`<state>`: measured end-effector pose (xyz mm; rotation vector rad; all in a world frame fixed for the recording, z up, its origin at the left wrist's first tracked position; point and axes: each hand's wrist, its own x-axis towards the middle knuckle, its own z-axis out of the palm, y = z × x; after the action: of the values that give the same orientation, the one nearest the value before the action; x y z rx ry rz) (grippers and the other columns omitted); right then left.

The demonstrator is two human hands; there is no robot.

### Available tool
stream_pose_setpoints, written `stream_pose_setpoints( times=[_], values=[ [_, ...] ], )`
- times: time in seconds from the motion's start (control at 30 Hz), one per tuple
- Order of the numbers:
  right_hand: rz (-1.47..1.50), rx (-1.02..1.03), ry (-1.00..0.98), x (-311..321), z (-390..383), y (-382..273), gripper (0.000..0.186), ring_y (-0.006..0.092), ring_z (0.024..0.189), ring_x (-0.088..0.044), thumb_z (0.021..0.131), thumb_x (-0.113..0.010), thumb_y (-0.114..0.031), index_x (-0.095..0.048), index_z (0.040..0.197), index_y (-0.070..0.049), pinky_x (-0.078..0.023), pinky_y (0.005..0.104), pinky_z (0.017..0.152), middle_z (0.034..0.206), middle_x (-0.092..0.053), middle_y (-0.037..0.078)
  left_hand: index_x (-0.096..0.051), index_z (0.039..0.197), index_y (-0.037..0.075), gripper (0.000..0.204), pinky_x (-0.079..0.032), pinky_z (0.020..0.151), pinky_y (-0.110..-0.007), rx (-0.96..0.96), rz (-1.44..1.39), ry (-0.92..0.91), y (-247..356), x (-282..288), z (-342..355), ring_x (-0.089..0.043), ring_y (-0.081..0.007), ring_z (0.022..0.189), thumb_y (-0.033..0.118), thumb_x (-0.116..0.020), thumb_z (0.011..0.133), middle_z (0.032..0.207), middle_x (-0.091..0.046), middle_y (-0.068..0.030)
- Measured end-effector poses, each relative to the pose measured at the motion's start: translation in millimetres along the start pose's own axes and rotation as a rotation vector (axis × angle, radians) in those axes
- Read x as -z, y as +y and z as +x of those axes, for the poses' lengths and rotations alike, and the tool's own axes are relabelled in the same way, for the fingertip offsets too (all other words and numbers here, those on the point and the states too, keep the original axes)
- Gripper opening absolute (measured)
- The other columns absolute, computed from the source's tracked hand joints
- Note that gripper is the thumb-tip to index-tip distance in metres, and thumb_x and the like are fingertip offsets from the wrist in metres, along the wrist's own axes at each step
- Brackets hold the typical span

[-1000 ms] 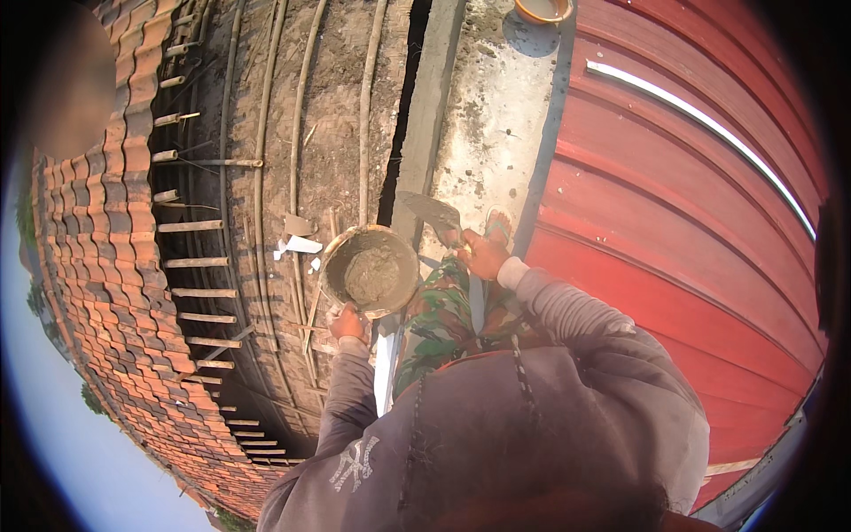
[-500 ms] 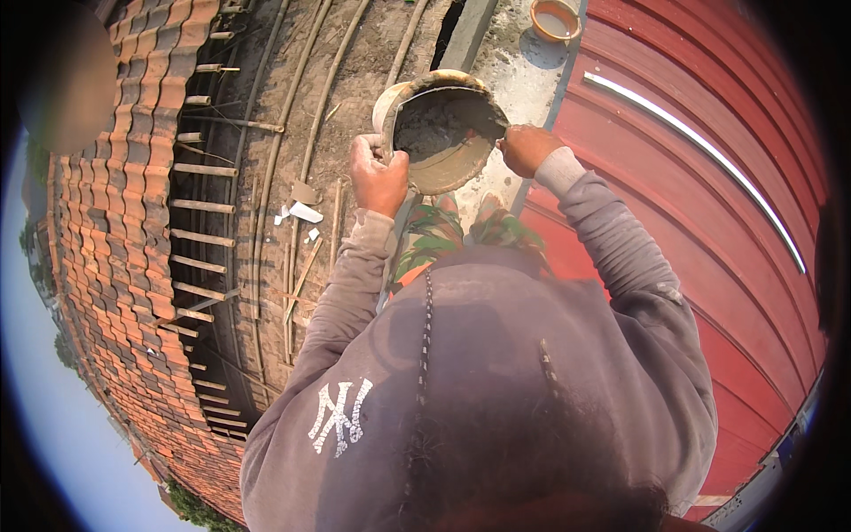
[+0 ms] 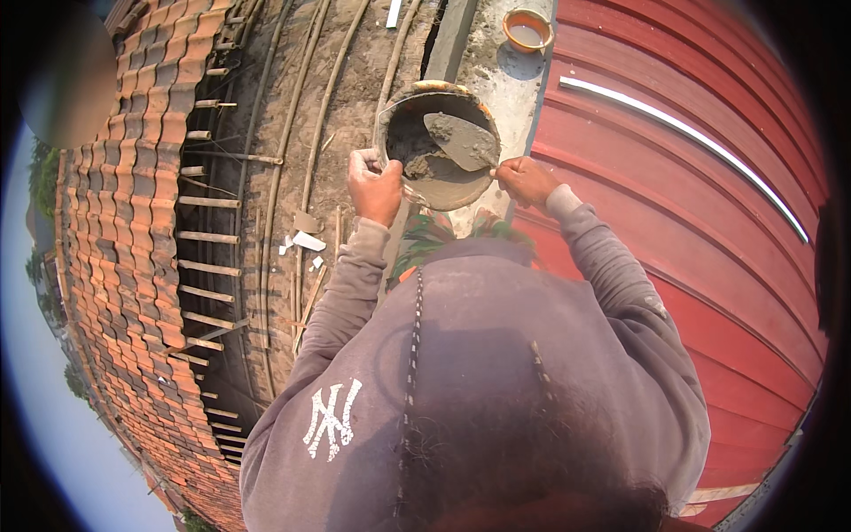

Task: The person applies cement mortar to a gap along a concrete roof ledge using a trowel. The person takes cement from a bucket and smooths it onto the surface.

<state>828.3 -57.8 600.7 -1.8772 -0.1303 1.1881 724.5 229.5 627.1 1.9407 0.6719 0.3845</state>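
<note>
A round bucket (image 3: 386, 142) with a stained rim is in front of me, tilted so that its inside shows. Wet grey mortar (image 3: 443, 188) lies in it. My left hand (image 3: 376, 188) is closed on the bucket's left rim, thumb on the inner side. Over the mortar is a trowel (image 3: 463, 142), its pointed blade smeared with grey mortar. My right hand (image 3: 528, 181) is closed at the blade's lower right end, by the bucket's right rim, and its fingers hide the trowel's handle.
An orange bowl (image 3: 527, 32) stands on the concrete ledge (image 3: 496, 84) beyond the bucket. Red corrugated metal roofing (image 3: 674, 213) with a white strip (image 3: 691, 124) lies to the right. At left are bamboo poles (image 3: 288, 115), white scraps (image 3: 308, 241) and clay roof tiles (image 3: 124, 239) with exposed battens.
The trowel blade has come up into sight above the mortar. My right hand has moved slightly down and the bucket has shifted slightly toward me.
</note>
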Motion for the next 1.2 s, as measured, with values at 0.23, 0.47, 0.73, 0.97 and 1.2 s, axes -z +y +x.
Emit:
stream_pose_setpoints(
  times=[0.23, 0.47, 0.73, 0.97, 1.2],
  values=[
    [-0.754, 0.258, 0.288, -16, -12, -46, 0.043, 0.0421, 0.106, -0.068, 0.103, -0.055, -0.041, -0.071, 0.104, -0.001, -0.054, 0.0518, 0.091, 0.104, -0.072, 0.026, -0.057, 0.089, 0.003, 0.018, -0.044, 0.062, -0.029, -0.050, 0.079, 0.017, 8, 8, 0, -0.048, -0.0105, 0.070, 0.007, -0.070, 0.078, 0.080, -0.053, -0.0008],
    [-1.052, 0.135, 0.128, -7, -12, -80, 0.034, 0.0393, 0.105, -0.071, 0.098, -0.056, -0.028, -0.073, 0.107, 0.001, -0.057, 0.0490, 0.089, 0.109, -0.073, 0.024, -0.057, 0.089, 0.003, 0.020, -0.046, 0.065, -0.030, -0.081, 0.153, 0.046, 15, 23, 2, -0.049, -0.0129, 0.071, 0.010, -0.071, 0.077, 0.080, -0.052, -0.0025],
    [-0.537, -0.263, -0.266, -7, 41, -71, 0.035, 0.0253, 0.065, -0.068, 0.095, -0.055, -0.033, -0.070, 0.088, -0.001, -0.056, 0.0441, 0.060, 0.071, -0.065, 0.011, -0.059, 0.090, 0.001, 0.020, -0.047, 0.068, -0.032, -0.096, 0.121, -0.004, 28, 19, -3, -0.053, -0.0154, 0.074, 0.010, -0.070, 0.076, 0.082, -0.056, -0.0053],
    [-0.031, -0.085, -0.148, -13, 22, 7, 0.037, 0.0123, 0.043, -0.047, 0.097, -0.063, -0.036, -0.065, 0.077, -0.005, -0.039, 0.0302, 0.039, 0.059, -0.054, 0.002, -0.055, 0.093, 0.001, 0.021, -0.046, 0.068, -0.033, -0.125, 0.129, 0.003, -6, 36, 17, -0.049, -0.0158, 0.073, 0.005, -0.069, 0.078, 0.083, -0.052, -0.0043],
    [0.158, -0.066, -0.085, -48, 53, -11, 0.037, 0.0103, 0.043, -0.047, 0.097, -0.063, -0.035, -0.064, 0.074, -0.006, -0.039, 0.0284, 0.039, 0.058, -0.054, 0.001, -0.056, 0.098, 0.001, 0.022, -0.046, 0.062, -0.028, 0.093, -0.001, 0.007, -66, 37, 47, -0.053, -0.0109, 0.071, 0.002, -0.072, 0.082, 0.084, -0.059, -0.0029]
  ],
)
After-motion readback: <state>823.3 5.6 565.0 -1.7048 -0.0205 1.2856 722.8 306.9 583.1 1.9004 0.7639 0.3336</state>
